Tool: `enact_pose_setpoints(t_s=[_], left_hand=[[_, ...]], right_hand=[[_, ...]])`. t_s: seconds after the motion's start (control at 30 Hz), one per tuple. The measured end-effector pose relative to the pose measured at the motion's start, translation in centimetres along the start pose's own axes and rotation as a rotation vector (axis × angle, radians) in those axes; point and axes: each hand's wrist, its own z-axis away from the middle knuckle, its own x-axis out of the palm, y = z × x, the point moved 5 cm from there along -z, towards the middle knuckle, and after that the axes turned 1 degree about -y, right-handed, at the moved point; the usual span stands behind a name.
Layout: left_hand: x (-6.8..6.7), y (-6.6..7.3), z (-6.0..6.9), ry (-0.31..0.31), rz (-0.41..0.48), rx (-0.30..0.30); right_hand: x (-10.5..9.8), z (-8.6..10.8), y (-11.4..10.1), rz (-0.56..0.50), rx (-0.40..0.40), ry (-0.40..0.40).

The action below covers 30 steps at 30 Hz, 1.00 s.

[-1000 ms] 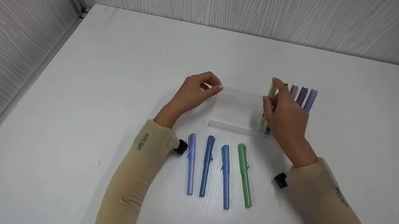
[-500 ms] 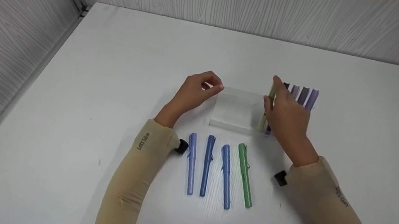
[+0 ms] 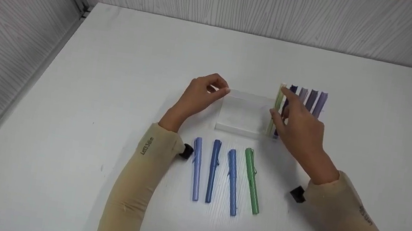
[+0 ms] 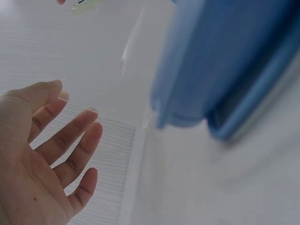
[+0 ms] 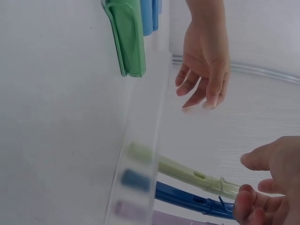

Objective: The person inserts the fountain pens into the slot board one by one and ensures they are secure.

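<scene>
A clear acrylic pen holder [image 3: 244,115] stands in mid-table. At its left corner my left hand [image 3: 203,93] pinches the edge between thumb and fingertips; the tips look pale through the clear sheet in the left wrist view. Along the holder's right side several capped pens stand in a row: a pale green pen [image 3: 280,97], a dark blue pen [image 5: 187,199], a lilac pen [image 3: 303,93] and purple ones. My right hand [image 3: 303,127] is over this row with its fingers apart, the index fingertip by the pale green pen's top. Its palm hides the pens' lower parts.
Nearer the front lie a lavender pen [image 3: 197,170], a dark blue pen [image 3: 213,173], a lighter blue pen [image 3: 232,183] and a green pen [image 3: 252,182], side by side. Black wrist cameras [image 3: 186,151] stick out from both sleeves. Panel walls border the white table [image 3: 48,149].
My right hand has let go of the pale green pen and drawn back toward the lower right, uncovering its top. The left hand stays at the holder's corner.
</scene>
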Motion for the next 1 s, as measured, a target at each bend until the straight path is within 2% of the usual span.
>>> enact_pose_setpoints(t_s=[0.27, 0.57, 0.73, 1.0], left_hand=[[0.0, -0.1, -0.1, 0.006, 0.0, 0.006], [0.0, -0.3, -0.2, 0.001, 0.018, 0.001], [0.1, -0.5, -0.2, 0.003, 0.028, 0.008], [0.0, -0.3, -0.2, 0.003, 0.022, 0.003]], right_hand=[[0.9, 1.5, -0.2, -0.043, -0.014, -0.103], [1.9, 3.4, -0.5, -0.237, 0.049, -0.415], [2.5, 4.2, -0.8, -0.255, 0.021, -0.495], [3.5, 5.5, -0.6, -0.29, 0.019, -0.653]])
